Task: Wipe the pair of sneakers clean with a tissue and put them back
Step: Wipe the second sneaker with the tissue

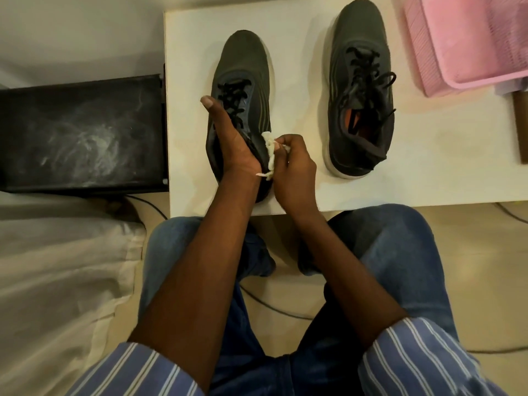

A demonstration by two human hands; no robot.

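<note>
Two dark grey sneakers with black laces stand on the white table (300, 190), toes pointing away from me. My left hand (234, 144) grips the left sneaker (243, 70) at its collar and heel, thumb stretched along the laces. My right hand (294, 164) pinches a crumpled white tissue (270, 150) against the right side of that sneaker's heel. The right sneaker (360, 90) stands alone with its orange insole showing, untouched.
A pink plastic basket (468, 44) sits at the table's back right, with a brown object (520, 127) at the right edge. A dusty black box (83, 132) abuts the table's left side. Cables (274, 307) run over the floor below my knees.
</note>
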